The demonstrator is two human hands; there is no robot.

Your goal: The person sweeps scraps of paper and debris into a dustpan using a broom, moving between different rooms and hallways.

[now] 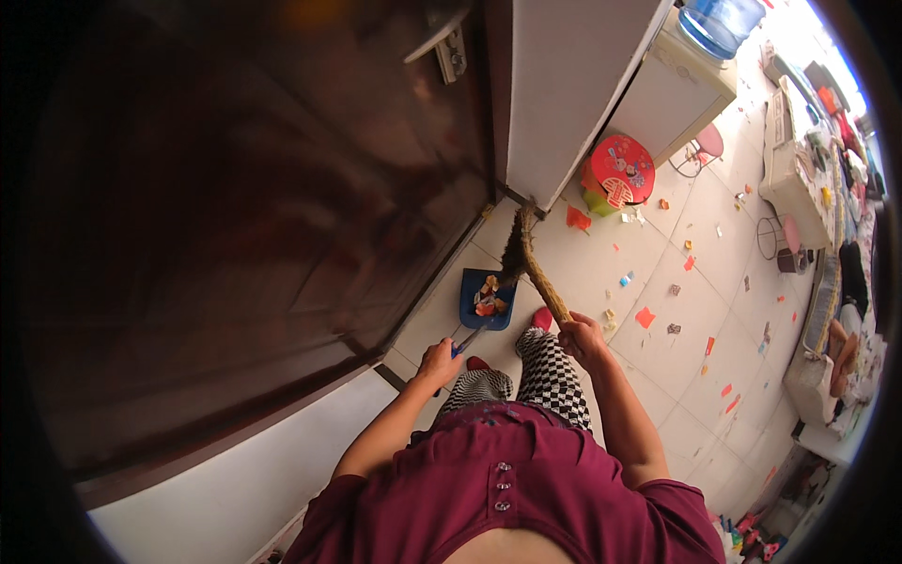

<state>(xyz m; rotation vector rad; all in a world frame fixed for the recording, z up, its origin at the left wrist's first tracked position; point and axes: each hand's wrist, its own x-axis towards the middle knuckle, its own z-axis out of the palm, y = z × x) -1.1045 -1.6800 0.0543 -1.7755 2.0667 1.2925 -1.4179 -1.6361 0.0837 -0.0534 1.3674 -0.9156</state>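
Observation:
My left hand (437,364) is closed around the handle of a blue dustpan (467,318), whose pan rests on the tiled floor in front of my feet. Crumpled scraps of paper (489,299) in orange, tan and white lie inside the pan. In my right hand (583,340) is a broom (543,277) with a thick, straw-coloured handle, held at a slant. Its dark bristles (513,252) hang just beyond the dustpan's right far corner, close to the wall corner; whether they touch the floor is hard to tell.
A dark brown door (254,235) stands at the left. By the white wall, a red round-topped stool (622,171) sits beside a water dispenser (681,85). Red paper scraps (645,318) and other litter dot the tiles to the right. A person's arm (843,359) shows near the cluttered furniture.

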